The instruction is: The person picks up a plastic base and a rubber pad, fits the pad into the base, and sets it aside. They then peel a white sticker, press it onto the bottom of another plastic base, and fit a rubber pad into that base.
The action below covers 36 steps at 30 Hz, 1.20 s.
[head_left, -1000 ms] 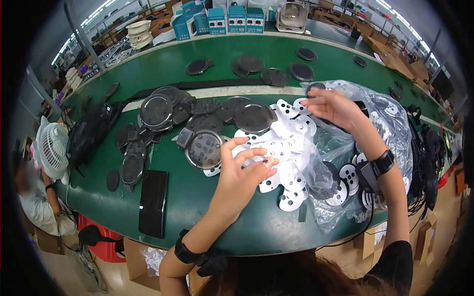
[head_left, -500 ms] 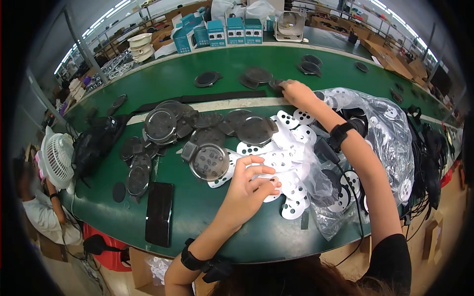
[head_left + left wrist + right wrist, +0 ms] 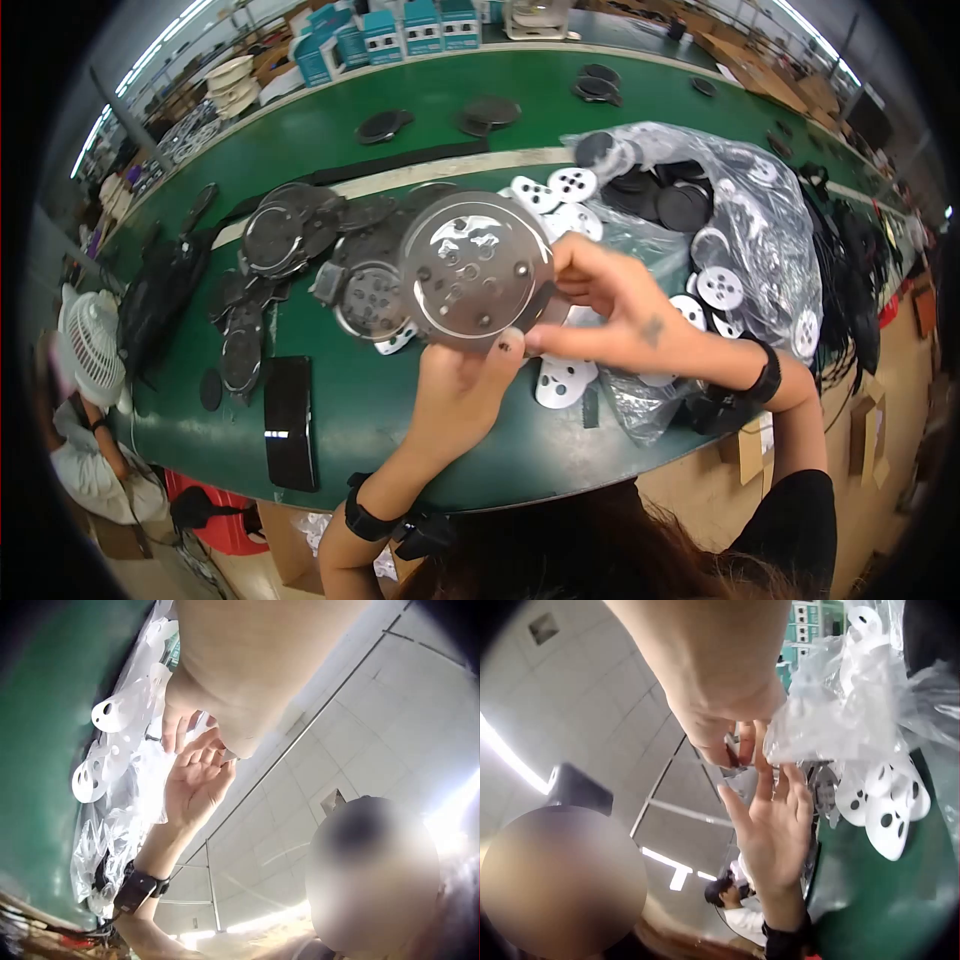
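Both hands hold a round dark disc under a clear cover [image 3: 475, 270], raised over the table in the head view. My left hand [image 3: 455, 400] grips its lower edge, thumb in front and the other fingers hidden behind it. At the right edge my right hand [image 3: 630, 325] pinches the disc between thumb and fingers. Behind it lie more such discs, one with a clear rim [image 3: 372, 300] close to its left. White perforated round sheets [image 3: 566, 380] lie partly under the hands. The wrist views show the hands meeting, the disc mostly hidden.
A clear plastic bag [image 3: 765, 235] of white and black discs spreads at the right. A black phone [image 3: 289, 420] lies front left, near a pile of discs [image 3: 275, 240]. Several discs, one a dark disc [image 3: 385, 126], sit across the pale strip. Black cables [image 3: 850, 270] bunch at the far right.
My right hand reached to the far side, took a disc there and brought it back to my left hand. My left hand has closed on its lower edge. The head view has shifted.
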{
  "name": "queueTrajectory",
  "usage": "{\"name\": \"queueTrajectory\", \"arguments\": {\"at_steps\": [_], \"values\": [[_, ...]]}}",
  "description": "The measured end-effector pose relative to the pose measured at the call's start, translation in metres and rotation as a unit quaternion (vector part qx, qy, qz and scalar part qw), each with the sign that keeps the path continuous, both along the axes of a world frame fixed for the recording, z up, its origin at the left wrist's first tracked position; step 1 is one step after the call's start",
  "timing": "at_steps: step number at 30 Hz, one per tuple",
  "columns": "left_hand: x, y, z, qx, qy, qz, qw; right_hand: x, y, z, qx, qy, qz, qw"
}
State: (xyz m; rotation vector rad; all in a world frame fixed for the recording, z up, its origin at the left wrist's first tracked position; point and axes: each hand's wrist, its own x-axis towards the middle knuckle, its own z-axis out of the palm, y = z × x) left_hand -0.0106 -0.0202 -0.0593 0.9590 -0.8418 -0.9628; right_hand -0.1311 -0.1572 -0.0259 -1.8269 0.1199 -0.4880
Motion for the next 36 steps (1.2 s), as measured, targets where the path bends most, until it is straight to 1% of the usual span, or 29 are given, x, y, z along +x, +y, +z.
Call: {"name": "queueTrajectory", "arguments": {"at_steps": [1, 2, 3, 5, 6, 7, 8, 9, 10, 11, 13, 14, 15, 17, 18, 19, 20, 21, 22, 23, 24, 25, 27, 29, 30, 31, 33, 34, 36], "values": [[-0.003, 0.002, 0.000, -0.009, -0.053, 0.029, 0.998, -0.006, 0.003, 0.001, -0.119, -0.013, -0.031, 0.992], [-0.007, 0.002, 0.003, -0.020, -0.089, 0.069, 0.993, -0.009, 0.001, 0.006, -0.187, -0.052, -0.045, 0.980], [-0.008, 0.004, 0.006, -0.022, -0.087, 0.059, 0.994, -0.013, -0.004, 0.011, -0.264, -0.081, -0.068, 0.959], [-0.001, 0.008, 0.009, 0.025, -0.136, 0.089, 0.986, -0.027, -0.029, 0.013, -0.342, -0.056, -0.125, 0.930], [0.003, 0.008, 0.009, 0.036, -0.144, 0.097, 0.984, -0.034, -0.044, 0.009, -0.289, -0.012, -0.163, 0.943], [0.002, 0.004, 0.009, 0.033, -0.141, 0.093, 0.985, -0.040, -0.064, 0.004, -0.294, 0.017, -0.195, 0.936], [0.002, 0.000, 0.010, 0.009, -0.094, 0.094, 0.991, -0.048, -0.082, -0.002, -0.326, 0.065, -0.240, 0.912], [0.001, -0.003, 0.011, -0.015, -0.047, 0.096, 0.994, -0.056, -0.104, -0.016, -0.434, 0.082, -0.275, 0.854], [0.002, -0.003, 0.006, -0.005, -0.083, 0.087, 0.993, -0.068, -0.124, -0.043, -0.515, 0.148, -0.338, 0.774], [0.001, -0.003, 0.006, -0.004, -0.084, 0.086, 0.993, -0.074, -0.133, -0.060, -0.514, 0.148, -0.339, 0.774], [-0.001, -0.002, 0.004, 0.038, -0.093, 0.044, 0.994, -0.074, -0.129, -0.069, -0.609, 0.268, -0.402, 0.629], [-0.003, -0.001, 0.001, 0.042, -0.129, 0.051, 0.989, -0.076, -0.132, -0.066, -0.543, 0.343, -0.396, 0.657], [-0.004, -0.001, -0.003, 0.045, -0.126, 0.047, 0.990, -0.073, -0.126, -0.053, -0.488, 0.332, -0.414, 0.693], [-0.003, -0.002, -0.006, 0.035, -0.150, 0.059, 0.986, -0.076, -0.132, -0.057, -0.508, 0.265, -0.423, 0.702], [-0.002, -0.001, 0.002, 0.054, -0.140, 0.021, 0.988, -0.077, -0.132, -0.056, -0.507, 0.266, -0.424, 0.702], [-0.001, -0.001, 0.008, 0.054, -0.139, 0.024, 0.989, -0.075, -0.132, -0.053, -0.420, 0.203, -0.402, 0.788], [-0.001, 0.000, 0.014, 0.088, -0.113, -0.003, 0.990, -0.072, -0.132, -0.048, -0.324, 0.137, -0.370, 0.860], [-0.001, 0.001, 0.016, 0.123, -0.087, -0.029, 0.988, -0.067, -0.124, -0.039, -0.325, 0.136, -0.365, 0.862], [-0.006, -0.002, 0.010, 0.088, -0.035, -0.009, 0.995, -0.061, -0.110, -0.024, -0.193, 0.078, -0.326, 0.922], [-0.003, -0.001, 0.011, 0.089, -0.033, -0.003, 0.995, -0.055, -0.095, -0.010, -0.054, 0.020, -0.279, 0.959], [0.002, 0.001, 0.012, 0.102, -0.035, -0.036, 0.994, -0.052, -0.081, 0.000, -0.056, 0.017, -0.267, 0.962], [0.005, 0.002, 0.013, 0.115, -0.037, -0.069, 0.990, -0.050, -0.071, 0.006, -0.128, -0.017, -0.231, 0.964], [0.006, 0.005, 0.011, 0.131, -0.066, -0.035, 0.989, -0.044, -0.052, 0.013, -0.234, -0.073, -0.164, 0.956], [0.014, 0.007, -0.003, 0.060, -0.118, -0.051, 0.990, -0.038, -0.030, 0.026, -0.359, -0.101, -0.126, 0.919], [0.018, 0.008, -0.004, 0.086, -0.195, -0.074, 0.974, -0.035, -0.022, 0.026, -0.378, -0.114, -0.125, 0.910], [0.014, 0.004, -0.003, 0.061, -0.169, -0.098, 0.979, -0.034, -0.018, 0.029, -0.420, -0.123, -0.089, 0.895], [-0.001, 0.008, 0.017, 0.090, -0.086, -0.089, 0.988, -0.032, -0.007, 0.026, -0.481, -0.142, -0.086, 0.861], [0.001, 0.009, 0.016, 0.095, -0.085, -0.084, 0.988, -0.031, -0.004, 0.025, -0.476, -0.144, -0.082, 0.864], [0.005, 0.010, 0.016, 0.077, -0.168, -0.113, 0.976, -0.031, -0.001, 0.024, -0.545, -0.129, -0.048, 0.827]]}}
